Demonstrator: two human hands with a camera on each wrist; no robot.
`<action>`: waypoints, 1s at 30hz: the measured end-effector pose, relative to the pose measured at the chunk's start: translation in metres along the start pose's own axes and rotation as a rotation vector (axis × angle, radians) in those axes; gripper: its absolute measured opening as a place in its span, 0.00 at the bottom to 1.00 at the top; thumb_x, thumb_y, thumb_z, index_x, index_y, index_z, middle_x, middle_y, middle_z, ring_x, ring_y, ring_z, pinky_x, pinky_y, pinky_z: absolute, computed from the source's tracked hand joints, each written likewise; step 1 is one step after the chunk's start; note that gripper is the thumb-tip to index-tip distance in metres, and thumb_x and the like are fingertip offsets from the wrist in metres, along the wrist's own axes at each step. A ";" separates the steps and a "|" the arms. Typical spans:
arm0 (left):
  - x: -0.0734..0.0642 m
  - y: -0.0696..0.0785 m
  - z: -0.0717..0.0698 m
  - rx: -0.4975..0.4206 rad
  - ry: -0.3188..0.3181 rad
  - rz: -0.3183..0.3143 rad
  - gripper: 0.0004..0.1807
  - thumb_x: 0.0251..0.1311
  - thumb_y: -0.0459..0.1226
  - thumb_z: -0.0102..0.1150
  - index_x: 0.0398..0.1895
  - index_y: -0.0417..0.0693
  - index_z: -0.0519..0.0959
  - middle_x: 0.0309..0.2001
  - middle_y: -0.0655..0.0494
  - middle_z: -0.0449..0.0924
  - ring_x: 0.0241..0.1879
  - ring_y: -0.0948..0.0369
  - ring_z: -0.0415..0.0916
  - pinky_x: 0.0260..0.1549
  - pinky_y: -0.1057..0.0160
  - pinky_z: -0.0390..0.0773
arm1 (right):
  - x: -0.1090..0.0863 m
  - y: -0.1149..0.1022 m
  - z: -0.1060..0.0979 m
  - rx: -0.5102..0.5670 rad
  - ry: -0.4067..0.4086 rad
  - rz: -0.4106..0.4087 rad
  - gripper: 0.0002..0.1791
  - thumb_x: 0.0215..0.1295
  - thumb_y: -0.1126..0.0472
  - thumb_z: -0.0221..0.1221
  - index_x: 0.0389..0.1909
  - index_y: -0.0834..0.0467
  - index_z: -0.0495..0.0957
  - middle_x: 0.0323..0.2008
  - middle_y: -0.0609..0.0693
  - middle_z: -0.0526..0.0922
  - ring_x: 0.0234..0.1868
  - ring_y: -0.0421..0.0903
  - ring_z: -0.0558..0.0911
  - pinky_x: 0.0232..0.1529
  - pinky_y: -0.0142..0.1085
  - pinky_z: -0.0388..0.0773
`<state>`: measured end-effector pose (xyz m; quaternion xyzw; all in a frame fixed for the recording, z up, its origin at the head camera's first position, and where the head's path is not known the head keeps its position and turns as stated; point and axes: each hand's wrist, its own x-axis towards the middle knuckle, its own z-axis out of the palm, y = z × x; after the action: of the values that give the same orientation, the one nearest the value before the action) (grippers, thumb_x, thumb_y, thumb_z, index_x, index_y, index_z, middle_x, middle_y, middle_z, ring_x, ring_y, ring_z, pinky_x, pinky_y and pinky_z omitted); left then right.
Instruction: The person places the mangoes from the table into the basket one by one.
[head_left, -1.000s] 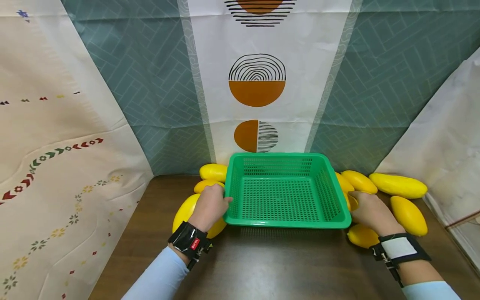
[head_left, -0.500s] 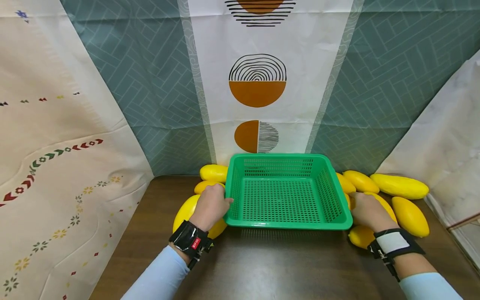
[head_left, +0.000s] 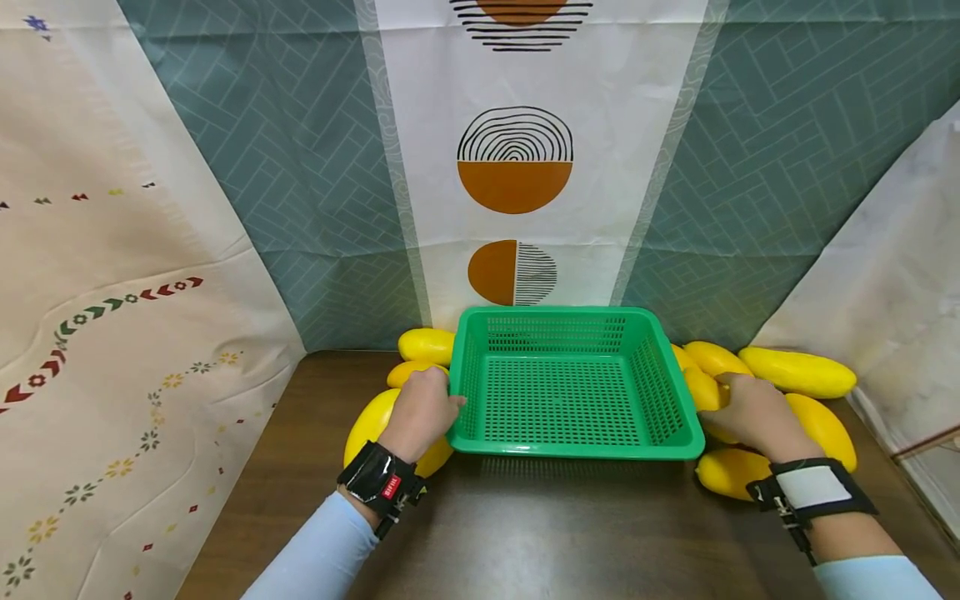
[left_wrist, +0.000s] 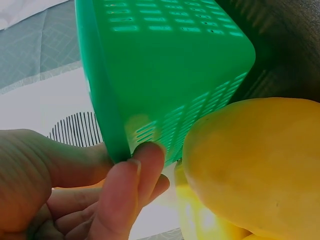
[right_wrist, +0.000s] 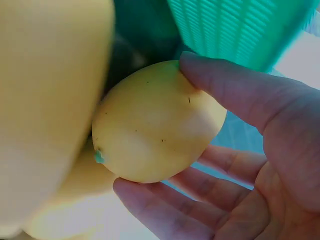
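- At a dark brown table [head_left: 570, 533], a green plastic basket [head_left: 573, 451] sat between my two hands, its slotted floor and walls in plain sight, near the foot of a patterned cloth backdrop [head_left: 600, 167].
- My left hand [head_left: 422, 408] pinched the basket's left rim, thumb over the inner side and fingertips against the outer wall, the gap between them closed down to the thickness of the plastic.
- Beside that hand, a large yellow fruit [left_wrist: 260, 165] lay on the table by the basket's left wall; two smaller yellow fruits, one at the back [head_left: 426, 344] and one nearer me [head_left: 412, 371], lay beyond it.
- My right hand [head_left: 757, 417], to the right of the basket, gripped a rounded yellow fruit [right_wrist: 155, 125], thumb on one side and fingers curved on the other, parted only as far as the fruit's girth. Dark specks and a green tip marked its skin.
- Around my right hand lay more yellow fruit: a long one [head_left: 798, 372] toward the back, a plump one [head_left: 825, 425] by the outer side of my hand, and another [head_left: 729, 473] on the near side, partly hidden under my wrist.
- Black bands circled both my wrists, just beyond pale blue sleeves [head_left: 315, 550].
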<state>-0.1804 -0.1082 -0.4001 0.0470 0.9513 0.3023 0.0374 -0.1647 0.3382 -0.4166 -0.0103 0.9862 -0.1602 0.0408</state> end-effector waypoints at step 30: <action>0.000 0.003 0.000 0.042 0.013 0.010 0.13 0.56 0.40 0.63 0.34 0.38 0.75 0.20 0.54 0.72 0.16 0.62 0.71 0.15 0.67 0.72 | 0.025 -0.113 -0.005 -0.126 0.001 -0.445 0.36 0.46 0.58 0.71 0.58 0.61 0.70 0.45 0.52 0.77 0.41 0.46 0.75 0.43 0.43 0.74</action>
<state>-0.1806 -0.1056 -0.3980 0.0504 0.9575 0.2826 0.0290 -0.1888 0.2316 -0.3784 -0.2298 0.9677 -0.1036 0.0035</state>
